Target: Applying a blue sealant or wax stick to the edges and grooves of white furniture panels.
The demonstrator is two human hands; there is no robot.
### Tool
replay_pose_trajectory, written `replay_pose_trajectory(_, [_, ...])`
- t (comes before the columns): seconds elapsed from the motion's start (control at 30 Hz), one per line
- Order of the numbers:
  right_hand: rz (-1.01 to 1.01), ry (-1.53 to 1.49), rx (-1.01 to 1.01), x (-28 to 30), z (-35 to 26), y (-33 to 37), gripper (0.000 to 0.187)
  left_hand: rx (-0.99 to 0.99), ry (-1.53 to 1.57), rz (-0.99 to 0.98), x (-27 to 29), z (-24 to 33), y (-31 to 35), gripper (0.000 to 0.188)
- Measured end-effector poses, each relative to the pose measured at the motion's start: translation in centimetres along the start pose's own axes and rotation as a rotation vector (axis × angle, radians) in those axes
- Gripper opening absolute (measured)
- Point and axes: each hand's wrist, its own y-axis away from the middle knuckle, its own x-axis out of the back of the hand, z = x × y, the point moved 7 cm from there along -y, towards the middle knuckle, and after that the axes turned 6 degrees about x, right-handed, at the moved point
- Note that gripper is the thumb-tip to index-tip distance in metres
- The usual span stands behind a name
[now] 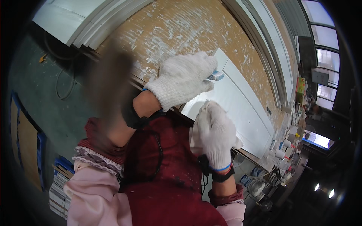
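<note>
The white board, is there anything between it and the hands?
Yes: a small bluish block in the gloved left hand, over the white board, and a white cloth in the gloved right hand. Nothing else visible is in between.

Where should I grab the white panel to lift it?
Probably the near edge of the panel, from the apron side: it lies flat on the table, so its face looks hard to pinch, and that edge sits by the table's rim.

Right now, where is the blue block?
In the head view, above and right of centre, the blue block is held by the left hand, over the white panel.
</note>
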Motion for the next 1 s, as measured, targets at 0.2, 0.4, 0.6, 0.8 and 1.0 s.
replay_pose_trajectory(0.2, [-0.079,-0.013,-0.139,0.4,0.3,-1.5,0.025,-0.041,-0.006,0.036,0.2,0.0,-0.1,0.032])
replay_pose_trajectory(0.4, [-0.164,0.011,-0.101,-0.4,0.2,-0.1,0.024,-0.051,-0.012,0.070,0.1,0.0,0.0,0.031])
replay_pose_trajectory(0.6, [-0.180,0.031,-0.143,-0.7,1.2,-1.2,0.024,-0.055,0.021,0.041,-0.3,0.0,-0.1,0.032])
replay_pose_trajectory(0.8, [-0.096,0.068,-0.091,0.5,0.9,-2.3,0.028,-0.081,0.003,0.105,0.6,0.3,0.4,0.033])
replay_pose_trajectory(1.0, [0.047,-0.263,-0.221,2.0,4.3,-1.0,0.030,-0.053,-0.019,0.079,0.0,0.2,0.0,0.033])
